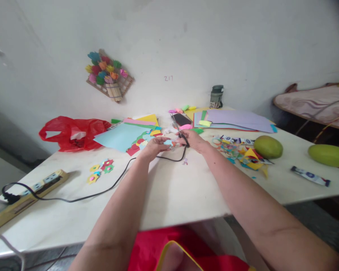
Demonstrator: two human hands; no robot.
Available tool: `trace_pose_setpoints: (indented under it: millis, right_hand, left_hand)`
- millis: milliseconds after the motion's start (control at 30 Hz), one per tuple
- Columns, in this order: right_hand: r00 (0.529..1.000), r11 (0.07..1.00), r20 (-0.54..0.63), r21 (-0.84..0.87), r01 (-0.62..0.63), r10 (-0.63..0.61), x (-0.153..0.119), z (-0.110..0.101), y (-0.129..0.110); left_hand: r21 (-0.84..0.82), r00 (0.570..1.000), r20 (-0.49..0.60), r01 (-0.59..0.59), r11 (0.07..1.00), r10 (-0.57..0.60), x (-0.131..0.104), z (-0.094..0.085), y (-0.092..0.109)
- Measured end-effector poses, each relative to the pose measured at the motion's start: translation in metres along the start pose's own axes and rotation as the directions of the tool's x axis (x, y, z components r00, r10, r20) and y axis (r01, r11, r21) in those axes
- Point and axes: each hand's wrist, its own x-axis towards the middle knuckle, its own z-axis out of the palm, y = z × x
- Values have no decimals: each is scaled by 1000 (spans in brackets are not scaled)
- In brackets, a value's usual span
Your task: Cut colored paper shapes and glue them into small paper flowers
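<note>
Light-blue paper piece (168,142) between my fingertips, scissors (182,136) in my other hand.

My left hand (154,146) has its fingers pinched together on the paper, over the middle of the white table (183,195); my right hand (192,140) is curled round the scissors' black handles, just beside it — blades pointing away from me, though I can't tell how far apart they are. A black cord (124,171) runs below my left hand to a power strip (55,180). Near my left forearm lie small paper flowers (93,177); beyond, a light-blue sheet (117,137) and a red plastic bag (70,131). Right of my hands — a heap of paper scraps (234,152), next to a green fruit (268,147).
</note>
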Motion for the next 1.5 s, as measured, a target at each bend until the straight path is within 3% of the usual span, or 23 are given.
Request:
trace_pose_setpoints:
  millis: [167, 367, 600, 833, 1000, 1133, 1267, 1500]
  right_hand:
    - [1000, 999, 7, 31, 14, -14, 0, 8, 1]
    - [997, 996, 38, -62, 68, -66, 2, 11, 4]
    - [998, 998, -25, -42, 50, -51, 3, 13, 5]
    - [996, 995, -82, -94, 33, -41, 2, 17, 3]
    - [999, 999, -33, -48, -23, 22, 0, 12, 1]
    - [995, 989, 67, -132, -71, 80, -2, 2, 0]
    - [973, 970, 211, -242, -36, 89, -5, -7, -3]
    - [947, 950, 298, -311, -22, 119, -5, -15, -3]
  left_hand:
    - [30, 998, 57, 0, 1000, -2, 0, 3, -1]
    - [87, 990, 142, -17, 996, 5, 1, 3, -1]
    - [106, 999, 2, 42, 993, -43, 2, 3, -3]
    - [20, 996, -32, 87, 996, -86, 1, 4, 0]
    - [0, 998, -61, 15, 1000, -15, 2, 0, -2]
    - [19, 995, -84, -45, 999, 46, 3, -3, -3]
    - [44, 990, -123, -69, 997, 74, 5, -4, -4]
    - [13, 993, -80, -91, 996, 92, 5, -7, -5]
